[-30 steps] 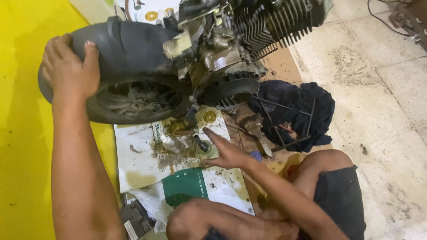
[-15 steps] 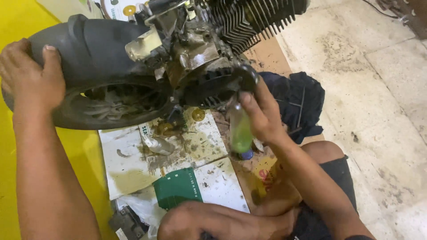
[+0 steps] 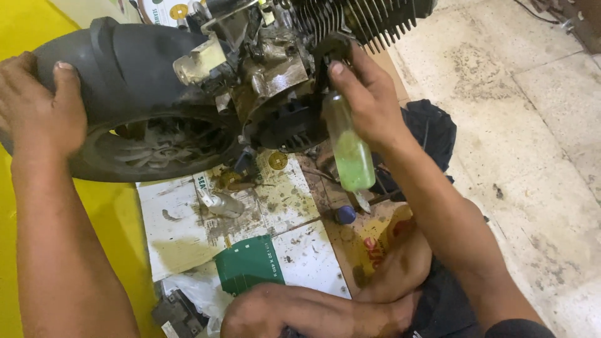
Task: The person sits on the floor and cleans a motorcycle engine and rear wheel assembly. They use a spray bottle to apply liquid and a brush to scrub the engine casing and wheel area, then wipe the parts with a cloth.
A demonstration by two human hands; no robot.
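My left hand [image 3: 39,109] grips the rear of a black mudguard [image 3: 134,62] that curves over a small scooter wheel [image 3: 153,147]. My right hand [image 3: 369,103] holds a clear plastic bottle [image 3: 347,147] of green liquid, raised upside-down-tilted against the greasy engine case [image 3: 275,78]. Its neck points up near a black fan cover [image 3: 294,125] under the finned cylinder [image 3: 350,19].
Dirty flattened cardboard [image 3: 206,231] lies under the engine with small metal parts, a brass piece [image 3: 277,161] and a blue cap [image 3: 345,215]. A dark cloth [image 3: 432,134] lies right of it. My bent knees [image 3: 300,310] fill the bottom. Yellow floor is left, stained concrete right.
My right hand left the cardboard, picked up the green bottle and lifted it to the engine. The view has moved closer; my left hand stays on the mudguard.
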